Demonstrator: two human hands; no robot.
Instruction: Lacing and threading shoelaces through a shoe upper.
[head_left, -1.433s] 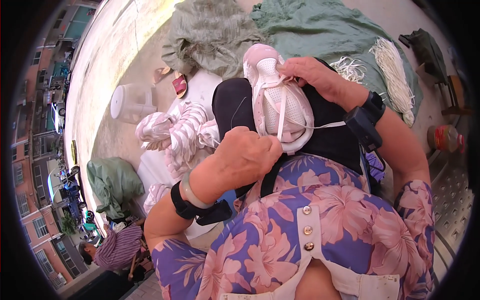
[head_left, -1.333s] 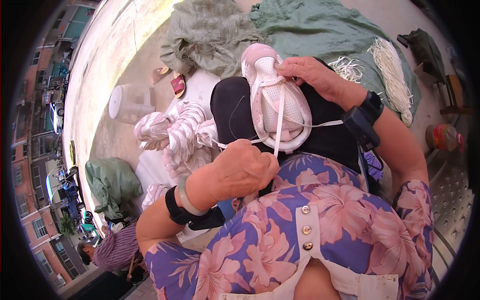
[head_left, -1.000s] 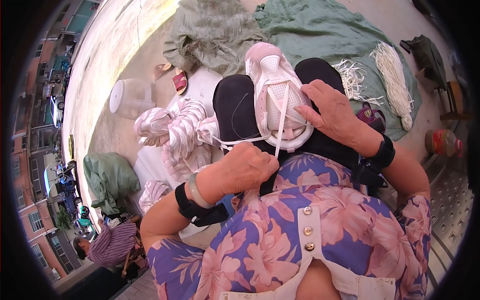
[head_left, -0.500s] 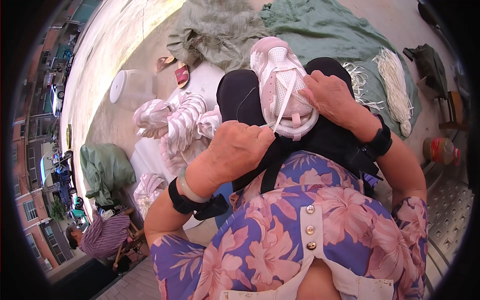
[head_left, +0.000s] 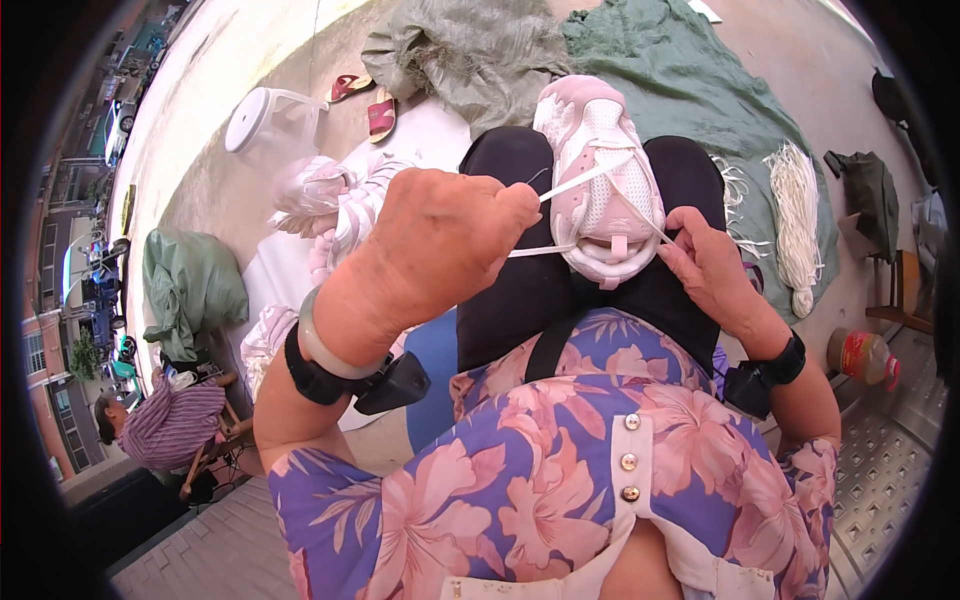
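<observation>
A pink and white sneaker (head_left: 600, 190) lies between my thighs, its heel toward me and its toe pointing away. White shoelace (head_left: 578, 182) runs from its eyelets to my left hand (head_left: 440, 235), which is closed on the lace off to the left of the shoe. A second strand also reaches that hand from lower on the shoe. Beside the heel on the right, my right hand (head_left: 705, 265) pinches another length of lace between thumb and forefinger. The left hand's fingertips are partly hidden by its back.
More pink and white shoe pieces (head_left: 335, 200) are heaped at left on a white sheet. A bundle of white laces (head_left: 797, 225) rests on green cloth (head_left: 690, 80) at right. A white stool (head_left: 270, 118), red sandals (head_left: 382, 115), and a seated person (head_left: 170, 425) are farther left.
My left hand has pulled away leftward and up, drawing the lace out taut. My right hand has gone from the shoe's side down beside its heel, now with lace stretched to it.
</observation>
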